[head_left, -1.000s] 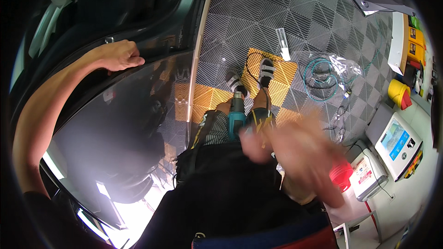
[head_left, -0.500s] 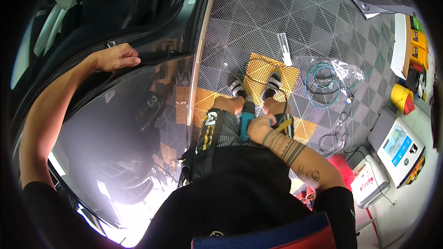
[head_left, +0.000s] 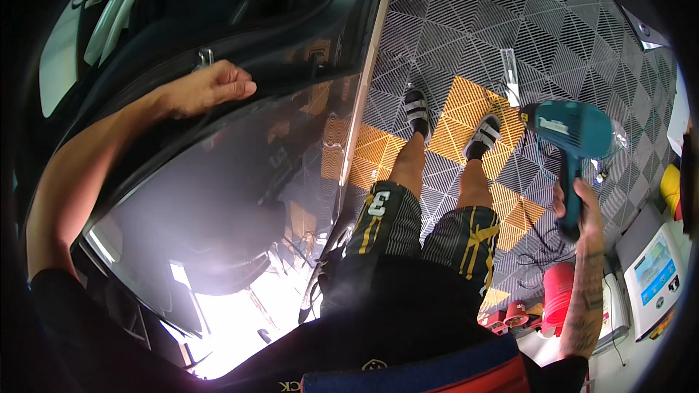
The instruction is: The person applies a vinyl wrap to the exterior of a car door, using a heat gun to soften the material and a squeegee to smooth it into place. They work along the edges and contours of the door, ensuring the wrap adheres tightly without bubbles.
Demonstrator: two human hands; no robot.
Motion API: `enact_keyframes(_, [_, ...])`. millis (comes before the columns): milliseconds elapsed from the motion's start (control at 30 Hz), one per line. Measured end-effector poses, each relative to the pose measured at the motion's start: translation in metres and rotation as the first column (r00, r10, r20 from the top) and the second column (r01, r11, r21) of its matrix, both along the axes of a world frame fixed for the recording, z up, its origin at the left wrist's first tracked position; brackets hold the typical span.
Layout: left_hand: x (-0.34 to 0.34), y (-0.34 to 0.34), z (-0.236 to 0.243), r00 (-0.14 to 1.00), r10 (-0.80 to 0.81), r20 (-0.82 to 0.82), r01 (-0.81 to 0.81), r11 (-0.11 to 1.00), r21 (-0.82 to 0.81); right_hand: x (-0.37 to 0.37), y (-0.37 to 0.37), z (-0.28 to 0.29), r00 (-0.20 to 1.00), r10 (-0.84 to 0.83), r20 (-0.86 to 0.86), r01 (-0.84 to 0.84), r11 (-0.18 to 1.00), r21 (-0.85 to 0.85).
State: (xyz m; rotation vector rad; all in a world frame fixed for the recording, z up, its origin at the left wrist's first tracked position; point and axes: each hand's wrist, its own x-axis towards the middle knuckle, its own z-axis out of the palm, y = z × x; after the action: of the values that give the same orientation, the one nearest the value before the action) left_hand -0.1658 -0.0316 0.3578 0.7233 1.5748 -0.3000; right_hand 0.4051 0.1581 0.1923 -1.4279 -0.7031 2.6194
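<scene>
My left hand [head_left: 218, 89] is closed in a fist at the upper edge of a dark, glossy car door [head_left: 211, 211]. What its curled fingers grip, if anything, is hidden. Out to the right, my right hand [head_left: 585, 207] is wrapped round the black handle of a teal heat gun [head_left: 579, 127]. The nozzle of the gun points left, toward the door, well apart from it. Just beyond the left fist, a small metal latch piece [head_left: 206, 57] shows on the door.
Black, grey and orange tiles [head_left: 466, 113] cover the floor under my feet. Right of me stand a red bucket [head_left: 558, 295] and a white device with a lit screen [head_left: 655, 269]. A black cable [head_left: 542, 247] lies on the tiles. A clear strip [head_left: 510, 76] lies ahead.
My right hand has swung the heat gun from in front of my lap out to the right and raised it. My left fist stays at the door edge. The view has shifted.
</scene>
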Motion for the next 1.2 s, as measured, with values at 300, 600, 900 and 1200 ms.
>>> enact_keyframes(300, [0.004,-0.002,-0.005,0.986,0.157,0.057,-0.159,0.987,0.034,-0.088,-0.051,0.074,0.787,-0.414,-0.458,0.068,0.795,-0.603])
enact_keyframes(600, [0.001,0.017,0.0,0.976,0.219,-0.007,-0.217,0.96,-0.177,-0.155,-0.034,0.076,0.681,-0.381,-0.625,-0.244,0.687,-0.684])
enact_keyframes(900, [-0.018,0.015,-0.016,0.964,-0.125,0.236,0.103,0.989,0.104,-0.204,-0.005,0.083,0.893,-0.289,-0.345,-0.079,0.653,-0.753])
enact_keyframes(1200, [-0.013,0.012,-0.011,0.953,-0.025,0.302,-0.015,0.991,0.13,-0.216,0.007,0.079,0.731,-0.327,-0.598,-0.447,0.433,-0.783])
